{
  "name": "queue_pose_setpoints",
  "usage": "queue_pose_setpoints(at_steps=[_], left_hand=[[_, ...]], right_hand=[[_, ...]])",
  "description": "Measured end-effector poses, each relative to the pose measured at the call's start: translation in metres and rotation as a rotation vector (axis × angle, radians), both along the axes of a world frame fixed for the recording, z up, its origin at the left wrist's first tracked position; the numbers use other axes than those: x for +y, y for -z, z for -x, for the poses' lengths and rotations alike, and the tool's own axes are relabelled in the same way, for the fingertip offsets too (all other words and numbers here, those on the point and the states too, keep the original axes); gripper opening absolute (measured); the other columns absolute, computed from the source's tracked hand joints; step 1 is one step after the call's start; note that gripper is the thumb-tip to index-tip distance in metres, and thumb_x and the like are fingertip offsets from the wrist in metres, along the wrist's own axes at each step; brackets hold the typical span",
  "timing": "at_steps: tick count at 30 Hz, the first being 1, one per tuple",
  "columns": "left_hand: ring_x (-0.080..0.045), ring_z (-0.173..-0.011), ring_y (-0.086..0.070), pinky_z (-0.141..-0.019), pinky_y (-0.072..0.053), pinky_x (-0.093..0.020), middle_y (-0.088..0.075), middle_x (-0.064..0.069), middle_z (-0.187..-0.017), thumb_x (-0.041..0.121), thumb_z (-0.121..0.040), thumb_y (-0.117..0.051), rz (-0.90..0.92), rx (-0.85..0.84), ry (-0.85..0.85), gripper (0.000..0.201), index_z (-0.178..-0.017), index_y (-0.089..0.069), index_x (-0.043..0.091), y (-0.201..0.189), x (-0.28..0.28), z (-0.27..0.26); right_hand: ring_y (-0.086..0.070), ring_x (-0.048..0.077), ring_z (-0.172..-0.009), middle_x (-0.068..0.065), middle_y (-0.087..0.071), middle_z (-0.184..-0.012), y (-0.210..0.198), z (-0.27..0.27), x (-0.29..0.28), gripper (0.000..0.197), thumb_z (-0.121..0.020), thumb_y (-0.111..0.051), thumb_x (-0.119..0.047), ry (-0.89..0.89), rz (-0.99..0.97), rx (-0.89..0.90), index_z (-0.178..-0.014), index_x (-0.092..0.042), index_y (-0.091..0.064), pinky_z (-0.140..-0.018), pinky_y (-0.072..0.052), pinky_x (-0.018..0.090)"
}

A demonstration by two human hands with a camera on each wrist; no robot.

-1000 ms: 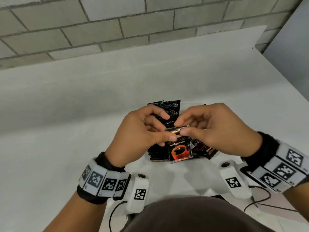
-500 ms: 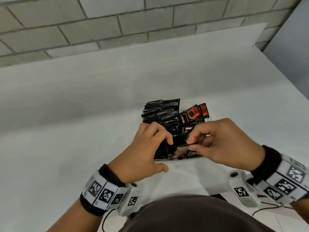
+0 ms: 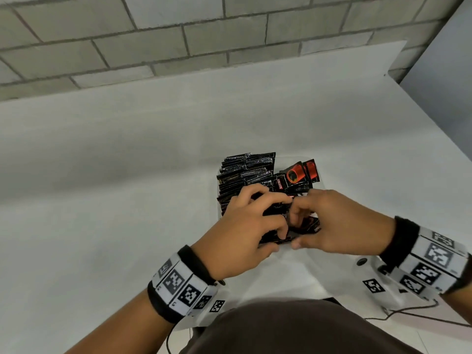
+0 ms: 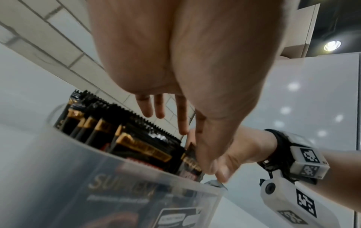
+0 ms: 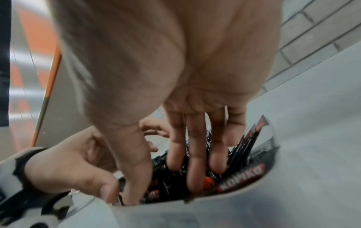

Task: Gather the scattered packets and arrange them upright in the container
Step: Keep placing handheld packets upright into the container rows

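A translucent plastic container (image 4: 78, 177) stands on the white table, packed with black packets (image 3: 245, 169) set upright in rows. A few packets with a red cup print (image 3: 297, 173) lean at its far right. Both hands are down in the near end of the container. My left hand (image 3: 258, 223) has its fingers over the packet tops and its thumb at the near wall, gripping the front packets (image 4: 148, 151). My right hand (image 3: 319, 221) pinches a packet there, with its fingers (image 5: 195, 169) dipped among the packets and its thumb by the container wall (image 5: 195, 208). That packet is mostly hidden.
The white table (image 3: 127, 187) runs back to a grey block wall (image 3: 204, 34). Its right edge (image 3: 434, 118) slants beside a grey panel. A cable (image 3: 408, 315) trails at the near right, and my dark clothing fills the bottom of the head view.
A second ago both hands held a red-cup packet above the container. They have since gone down into its near end, and the packet now sits low among the others.
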State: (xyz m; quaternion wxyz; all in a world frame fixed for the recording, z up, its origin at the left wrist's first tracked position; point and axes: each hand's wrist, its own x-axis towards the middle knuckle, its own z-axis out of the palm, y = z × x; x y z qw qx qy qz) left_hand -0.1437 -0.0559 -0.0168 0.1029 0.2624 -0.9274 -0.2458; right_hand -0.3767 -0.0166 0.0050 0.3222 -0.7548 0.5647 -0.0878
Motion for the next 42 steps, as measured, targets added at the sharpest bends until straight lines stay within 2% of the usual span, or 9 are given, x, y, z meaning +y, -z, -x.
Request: queue_pose_setpoints(at_steps=[4,9,14,17,23,31,34,37,42], left_hand=[[-0.021,-0.155,-0.004,-0.112,-0.017,-0.045,-0.036,0.025,-0.157,0.031,-0.088,-0.075,-0.018,-0.027,0.024,0.02,-0.106,-0.067,0.036,0.005,-0.003,0.0],[-0.024,-0.153,-0.01,-0.119,-0.025,-0.056,-0.042,0.026,-0.152,0.029,-0.088,-0.076,-0.069,-0.034,-0.085,0.018,-0.103,-0.069,0.036,0.009,-0.008,-0.007],[-0.026,-0.147,-0.018,-0.115,-0.03,-0.053,-0.045,0.024,-0.149,0.026,-0.087,-0.077,-0.073,-0.014,-0.131,0.02,-0.102,-0.068,0.036,0.011,-0.006,-0.005],[-0.026,-0.145,-0.021,-0.114,-0.032,-0.053,-0.046,0.024,-0.148,0.026,-0.086,-0.078,-0.08,-0.002,-0.155,0.021,-0.102,-0.069,0.036,0.013,-0.006,-0.004],[-0.015,-0.136,-0.027,-0.112,-0.033,-0.049,-0.047,0.026,-0.142,0.022,-0.085,-0.079,-0.1,0.028,-0.173,0.029,-0.102,-0.06,0.034,0.011,-0.01,-0.004],[-0.015,-0.137,-0.029,-0.112,-0.033,-0.051,-0.046,0.023,-0.145,0.023,-0.089,-0.077,-0.117,0.051,-0.192,0.014,-0.092,-0.073,0.036,0.012,-0.011,-0.007],[-0.016,-0.14,-0.028,-0.113,-0.032,-0.051,-0.044,0.022,-0.147,0.02,-0.092,-0.072,-0.108,0.028,-0.189,0.019,-0.098,-0.074,0.038,0.012,-0.011,-0.009],[-0.018,-0.142,-0.027,-0.114,-0.031,-0.05,-0.041,0.021,-0.15,0.009,-0.087,-0.063,-0.112,0.001,-0.168,0.036,-0.104,-0.072,0.039,0.01,-0.012,-0.01],[-0.019,-0.142,-0.025,-0.114,-0.031,-0.05,-0.038,0.02,-0.152,0.001,-0.085,-0.06,-0.113,-0.03,-0.146,0.048,-0.108,-0.071,0.04,0.009,-0.016,-0.011]], right_hand=[[-0.044,0.007,-0.115,-0.012,-0.058,-0.11,0.019,-0.002,0.007,0.04,-0.089,-0.055,-0.064,-0.212,-0.04,0.324,-0.112,-0.033,-0.06,-0.102,-0.033,0.034],[-0.035,0.011,-0.119,-0.016,-0.061,-0.113,0.034,0.001,0.004,0.034,-0.099,-0.043,-0.056,-0.286,-0.055,0.402,-0.115,-0.034,-0.064,-0.096,-0.025,0.033],[-0.044,0.001,-0.112,-0.022,-0.064,-0.105,0.029,0.012,0.001,0.03,-0.091,-0.065,-0.053,-0.204,-0.107,0.119,-0.117,-0.038,-0.07,-0.098,-0.032,0.026],[-0.059,0.004,-0.096,-0.017,-0.065,-0.094,0.017,0.018,-0.001,0.018,-0.087,-0.076,-0.038,-0.078,-0.152,-0.067,-0.105,-0.036,-0.076,-0.085,-0.047,0.022],[-0.068,0.001,-0.079,-0.011,-0.075,-0.085,-0.005,0.02,-0.004,0.023,-0.083,-0.081,-0.006,0.213,-0.1,-0.382,-0.094,-0.025,-0.074,-0.073,-0.048,0.009],[-0.072,0.022,-0.081,-0.011,-0.076,-0.095,-0.001,0.027,-0.01,0.024,-0.085,-0.08,-0.02,0.282,-0.065,-0.264,-0.1,-0.036,-0.072,-0.083,-0.058,0.044],[-0.069,0.022,-0.072,-0.01,-0.073,-0.091,-0.002,0.037,-0.013,0.033,-0.084,-0.08,-0.025,0.307,0.039,-0.126,-0.104,-0.046,-0.065,-0.076,-0.056,0.032],[-0.064,0.006,-0.066,-0.014,-0.071,-0.092,-0.003,0.04,-0.014,0.026,-0.09,-0.074,-0.025,0.286,0.079,-0.07,-0.107,-0.042,-0.064,-0.065,-0.048,0.015],[-0.048,0.002,-0.1,-0.017,-0.057,-0.101,-0.001,0.036,-0.012,0.013,-0.095,-0.059,-0.033,0.265,0.228,-0.066,-0.101,-0.04,-0.067,-0.075,-0.036,0.011]])
